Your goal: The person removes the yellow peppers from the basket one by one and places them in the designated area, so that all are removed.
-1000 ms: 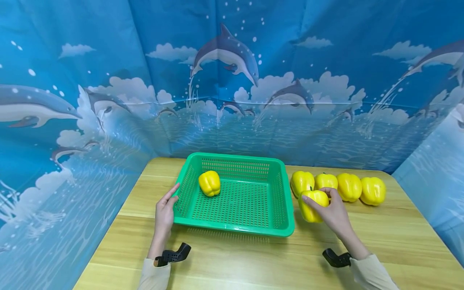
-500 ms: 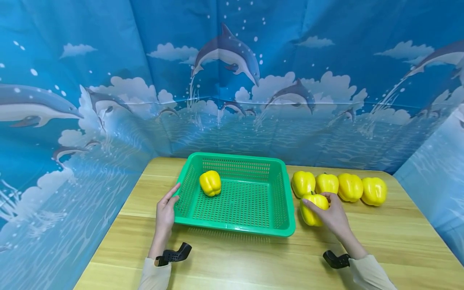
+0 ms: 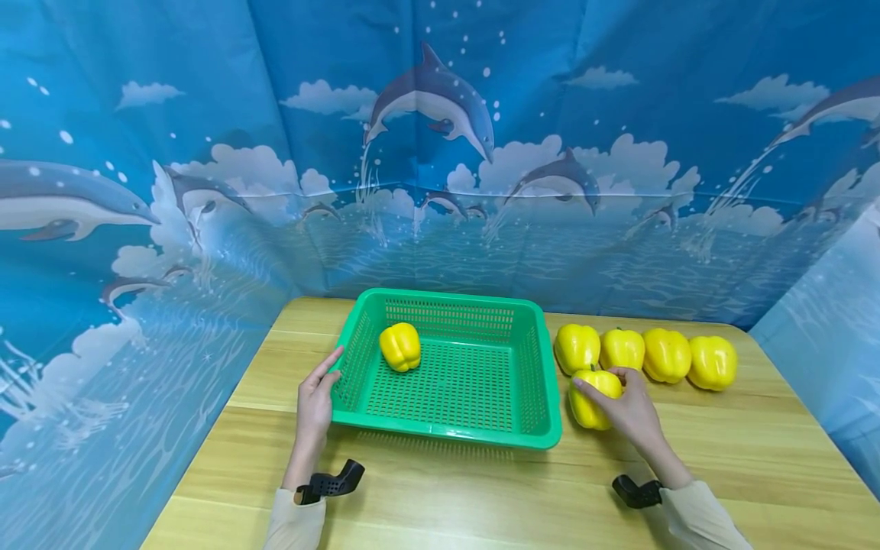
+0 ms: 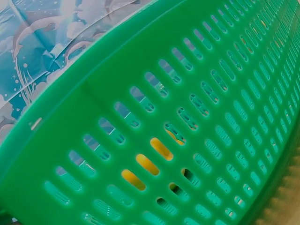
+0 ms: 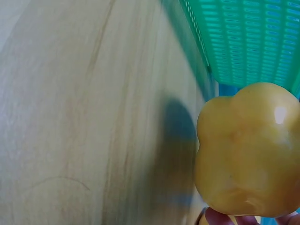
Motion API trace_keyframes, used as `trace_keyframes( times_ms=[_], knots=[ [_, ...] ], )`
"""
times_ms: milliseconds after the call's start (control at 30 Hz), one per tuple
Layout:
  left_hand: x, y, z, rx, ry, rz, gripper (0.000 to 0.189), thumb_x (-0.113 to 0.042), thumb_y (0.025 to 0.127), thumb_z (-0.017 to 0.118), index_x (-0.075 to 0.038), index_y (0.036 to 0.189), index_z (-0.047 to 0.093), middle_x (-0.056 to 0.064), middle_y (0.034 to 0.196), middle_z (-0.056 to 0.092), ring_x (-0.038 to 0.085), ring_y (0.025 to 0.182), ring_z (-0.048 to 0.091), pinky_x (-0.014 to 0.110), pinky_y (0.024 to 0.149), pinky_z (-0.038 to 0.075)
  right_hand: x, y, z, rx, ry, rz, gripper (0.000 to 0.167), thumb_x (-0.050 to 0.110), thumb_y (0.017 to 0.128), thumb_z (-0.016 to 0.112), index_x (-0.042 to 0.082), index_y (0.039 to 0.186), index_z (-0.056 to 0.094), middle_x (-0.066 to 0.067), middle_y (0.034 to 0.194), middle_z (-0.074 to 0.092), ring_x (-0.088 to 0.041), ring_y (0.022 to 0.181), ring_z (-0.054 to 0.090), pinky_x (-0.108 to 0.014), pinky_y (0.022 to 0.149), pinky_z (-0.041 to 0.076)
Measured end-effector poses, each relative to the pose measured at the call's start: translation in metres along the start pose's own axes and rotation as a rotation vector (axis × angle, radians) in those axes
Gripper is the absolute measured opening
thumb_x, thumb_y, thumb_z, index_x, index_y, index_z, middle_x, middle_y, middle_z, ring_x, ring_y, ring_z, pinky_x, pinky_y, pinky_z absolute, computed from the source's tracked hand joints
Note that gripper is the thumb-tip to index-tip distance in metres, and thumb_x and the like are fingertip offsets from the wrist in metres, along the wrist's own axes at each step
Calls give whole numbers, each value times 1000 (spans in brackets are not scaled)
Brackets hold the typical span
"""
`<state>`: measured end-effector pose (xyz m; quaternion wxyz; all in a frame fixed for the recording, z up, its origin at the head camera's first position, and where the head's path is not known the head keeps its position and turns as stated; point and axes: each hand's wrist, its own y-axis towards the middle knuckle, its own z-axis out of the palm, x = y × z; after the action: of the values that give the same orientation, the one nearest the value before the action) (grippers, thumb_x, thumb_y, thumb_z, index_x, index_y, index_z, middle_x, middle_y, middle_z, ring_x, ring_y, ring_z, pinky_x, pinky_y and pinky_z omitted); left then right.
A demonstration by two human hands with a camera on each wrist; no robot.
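My right hand (image 3: 634, 409) grips a yellow bell pepper (image 3: 593, 405), thumb on its near left side and fingers behind, just right of the green plastic basket (image 3: 433, 434). In the right wrist view this pepper (image 5: 248, 154) looms large, with fingertips (image 5: 246, 220) at its lower edge. My left hand (image 3: 314, 405) touches the basket's left rim, index finger stretched along it and thumb against the side; its other fingers are hidden. Inside the basket, toward the left, lies one yellow bell pepper (image 3: 400, 347). The left wrist view shows the slotted basket wall (image 4: 154, 117) up close.
Several more yellow bell peppers, among them one at the right end (image 3: 712, 363), form a row right of the basket, behind my right hand. All stands on a wooden table (image 3: 481, 504). A blue dolphin-print curtain (image 3: 440, 244) hangs along its back and sides.
My right hand has come slightly down and nearer with the bell pepper, then stayed almost still. The left hand, basket and other peppers keep their places.
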<state>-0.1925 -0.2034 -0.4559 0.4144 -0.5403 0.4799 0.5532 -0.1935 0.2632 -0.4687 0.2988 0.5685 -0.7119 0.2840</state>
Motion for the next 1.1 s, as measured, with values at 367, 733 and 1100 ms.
trace_keyframes(
  times_ms=[367,733,1100],
  knots=[
    [2,-2,0,1,0,40,39,-8,101,40,-10,139,50,5,147,39,21,138,24,43,106,22,-6,0,2,19,-20,0,89,63,83,59,-8,130,33,-29,131,35,-40,109,42,-50,83,38],
    [-9,-6,1,-3,4,-8,40,-5,101,39,-9,140,49,5,147,38,22,95,47,35,83,29,-7,-1,4,35,-31,-3,92,63,83,58,-9,132,31,-31,131,35,-42,113,41,-54,86,37],
    [-26,-13,5,7,38,4,40,-4,101,38,-3,141,45,14,148,35,12,57,36,37,70,32,-6,0,4,42,-65,13,97,67,83,55,-11,135,29,-34,133,34,-45,115,41,-57,87,37]
  ],
)
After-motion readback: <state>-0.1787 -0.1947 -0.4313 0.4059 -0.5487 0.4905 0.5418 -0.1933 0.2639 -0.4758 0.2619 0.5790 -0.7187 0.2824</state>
